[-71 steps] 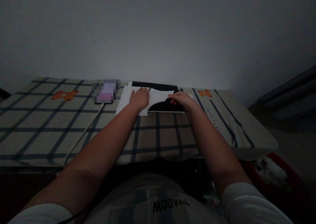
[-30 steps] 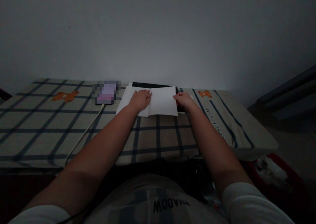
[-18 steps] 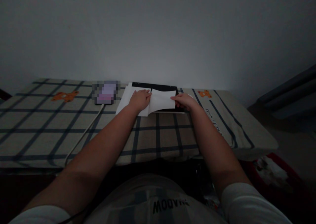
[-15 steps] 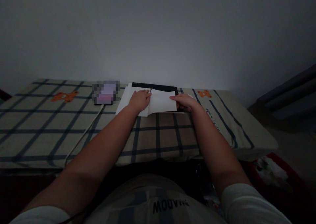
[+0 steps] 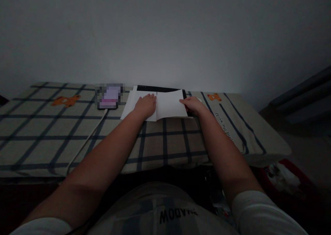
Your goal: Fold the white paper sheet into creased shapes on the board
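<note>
A white sheet of paper point(image 5: 169, 103) lies with a crease or fold line down its middle, over a flat black item point(image 5: 160, 89) with a row of small light marks along its far edge. My left hand point(image 5: 146, 106) rests flat on the left part of the paper, fingers stretched toward the crease. At the right edge, my right hand point(image 5: 193, 105) pinches the paper between thumb and fingers; its fingertips are partly hidden underneath. More white paper spreads out under my left hand, and I cannot tell whether the pieces are joined.
A phone with a blurred screen point(image 5: 110, 96) lies to the left, its white cable point(image 5: 88, 138) running to the near edge. A checked cloth point(image 5: 165, 148) with orange bear prints covers the table, which stands against a wall point(image 5: 165, 38). A red bin point(image 5: 297, 173) stands low at right.
The right half of the paper has come up and spread flatter, covering more of the black item. My right hand still pinches its edge; my left hand stays nearly in place.
</note>
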The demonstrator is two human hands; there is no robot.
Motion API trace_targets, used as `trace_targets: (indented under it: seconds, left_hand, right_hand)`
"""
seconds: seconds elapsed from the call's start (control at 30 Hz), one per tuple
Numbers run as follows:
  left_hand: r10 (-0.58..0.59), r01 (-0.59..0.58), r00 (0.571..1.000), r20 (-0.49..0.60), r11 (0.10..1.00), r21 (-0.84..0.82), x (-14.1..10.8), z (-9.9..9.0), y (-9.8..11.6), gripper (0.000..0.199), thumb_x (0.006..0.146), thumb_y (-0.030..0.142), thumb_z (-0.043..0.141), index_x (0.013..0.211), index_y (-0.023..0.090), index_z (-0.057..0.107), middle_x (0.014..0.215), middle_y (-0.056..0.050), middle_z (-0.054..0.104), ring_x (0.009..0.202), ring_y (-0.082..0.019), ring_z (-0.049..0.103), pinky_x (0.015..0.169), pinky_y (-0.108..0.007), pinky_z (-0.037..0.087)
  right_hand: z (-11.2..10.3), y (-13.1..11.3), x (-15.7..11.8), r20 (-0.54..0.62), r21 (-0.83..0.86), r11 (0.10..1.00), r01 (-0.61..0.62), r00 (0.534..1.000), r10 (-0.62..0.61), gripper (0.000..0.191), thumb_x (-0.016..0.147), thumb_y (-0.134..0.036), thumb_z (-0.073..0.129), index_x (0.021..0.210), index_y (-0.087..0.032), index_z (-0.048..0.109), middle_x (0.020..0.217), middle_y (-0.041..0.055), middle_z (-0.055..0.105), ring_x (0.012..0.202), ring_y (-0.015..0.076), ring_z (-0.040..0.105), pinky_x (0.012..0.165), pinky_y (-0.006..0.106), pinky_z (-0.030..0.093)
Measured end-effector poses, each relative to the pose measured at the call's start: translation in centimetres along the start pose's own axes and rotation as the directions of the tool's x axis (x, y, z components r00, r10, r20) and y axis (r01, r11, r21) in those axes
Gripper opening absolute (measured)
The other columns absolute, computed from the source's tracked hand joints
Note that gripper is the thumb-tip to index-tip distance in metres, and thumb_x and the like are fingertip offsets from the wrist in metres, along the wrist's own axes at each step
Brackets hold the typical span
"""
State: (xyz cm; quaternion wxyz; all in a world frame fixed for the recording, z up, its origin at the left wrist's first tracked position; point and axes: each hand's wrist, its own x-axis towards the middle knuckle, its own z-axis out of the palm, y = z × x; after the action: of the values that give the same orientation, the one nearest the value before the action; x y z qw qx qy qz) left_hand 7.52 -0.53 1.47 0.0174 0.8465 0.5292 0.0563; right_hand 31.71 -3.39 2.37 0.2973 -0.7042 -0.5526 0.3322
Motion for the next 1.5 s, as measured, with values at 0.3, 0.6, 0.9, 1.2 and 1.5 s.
trace_targets:
  seconds: [0.3, 0.6, 0.9, 1.2, 1.5]
  left_hand:
    - [0.0, -0.001, 0.999, -0.041, 1.0, -0.029, 0.8, 0.8, -0.9, 0.055, 0.104, 0.025, 0.026, 0.156, 0.015, 0.043, 0.167, -0.01, 0.035, 0.155, -0.026, 0.031, 0.125, -0.057, 0.027]
    - [-0.018, 0.017, 0.999, -0.029, 0.999, -0.044, 0.9, 0.7, -0.7, 0.055, 0.104, 0.026, 0.026, 0.156, 0.019, 0.044, 0.167, -0.01, 0.035, 0.155, -0.026, 0.03, 0.125, -0.056, 0.025]
    - [-0.01, 0.009, 1.0, -0.029, 1.0, -0.025, 0.7, 0.6, -0.7, 0.054, 0.104, 0.024, 0.026, 0.155, 0.02, 0.044, 0.167, -0.009, 0.035, 0.155, -0.025, 0.03, 0.124, -0.055, 0.027]
    - [-0.004, 0.004, 0.996, -0.088, 1.0, -0.003, 1.0, 0.6, -1.0, 0.052, 0.104, 0.026, 0.028, 0.15, 0.017, 0.051, 0.165, -0.01, 0.039, 0.153, -0.027, 0.035, 0.123, -0.05, 0.032]
    - [0.027, -0.025, 0.996, -0.086, 0.999, 0.023, 0.9, 0.5, -0.9, 0.052, 0.105, 0.033, 0.03, 0.146, 0.016, 0.058, 0.158, -0.01, 0.049, 0.146, -0.026, 0.045, 0.12, -0.042, 0.036]
  right_hand:
    - [0.5, 0.3, 0.7, -0.062, -0.104, 0.995, 0.01, 0.998, -0.017, 0.035, 0.095, -0.03, 0.062, 0.062, -0.018, 0.06, 0.049, -0.0007, 0.055, 0.047, 0.0119, 0.051, 0.05, 0.025, 0.036]
    - [0.2, 0.3, 0.7, 0.002, -0.117, 0.993, 0.027, 1.0, -0.026, 0.041, 0.095, -0.026, 0.062, 0.055, -0.019, 0.055, 0.047, -0.002, 0.053, 0.045, 0.0106, 0.048, 0.049, 0.025, 0.035]
    - [-0.1, 0.2, 0.0, 0.048, -0.007, 1.0, 0.021, 0.999, -0.021, 0.048, 0.099, -0.027, 0.059, 0.052, -0.019, 0.052, 0.046, -0.0018, 0.052, 0.042, 0.009, 0.043, 0.047, 0.025, 0.031]
    - [-0.2, 0.0, -0.3, 0.111, 0.101, 0.995, 0.019, 0.993, -0.031, 0.038, 0.096, -0.02, 0.064, 0.059, -0.019, 0.055, 0.049, -0.002, 0.054, 0.044, 0.0085, 0.046, 0.045, 0.023, 0.029]
    - [0.4, -0.2, -0.3, -0.012, 0.049, 0.999, 0.018, 1.0, -0.018, 0.041, 0.096, -0.018, 0.064, 0.057, -0.02, 0.05, 0.046, -0.0043, 0.049, 0.042, 0.0076, 0.041, 0.044, 0.023, 0.028]
